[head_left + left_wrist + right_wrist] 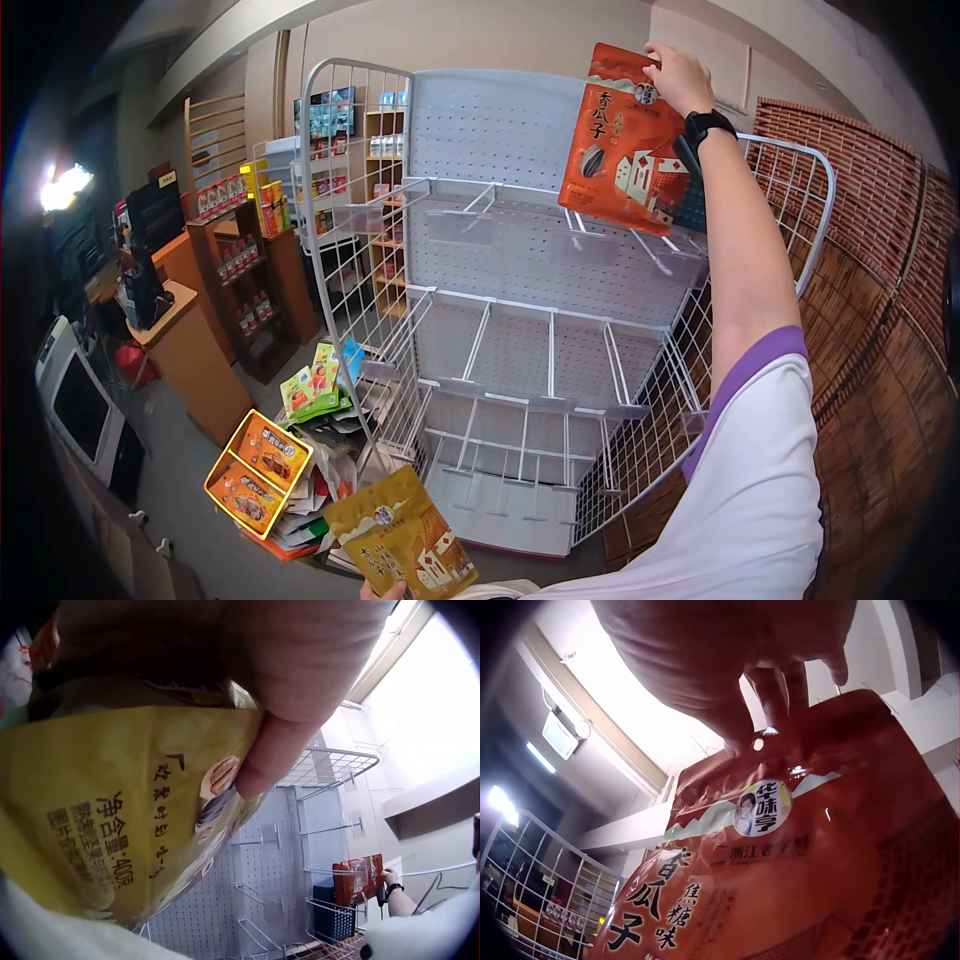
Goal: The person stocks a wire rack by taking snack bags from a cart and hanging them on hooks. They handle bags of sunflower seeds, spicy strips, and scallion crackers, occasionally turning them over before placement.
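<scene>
Head view: right fingers point(656, 72) pinch red bag point(620, 150) by its top, hanging lengthwise below; left fingers point(397, 591) hold gold bag point(402, 530).

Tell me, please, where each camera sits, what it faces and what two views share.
Head: on the head, facing forward and down at the rack; shows the right arm, right hand, part of the left hand.
Left wrist: on that wrist, facing the gold bag, rack beyond; left hand looms above, right hand small.
Right wrist: on that wrist, facing the red bag; right hand above.
Head and left wrist share both bags.
</scene>
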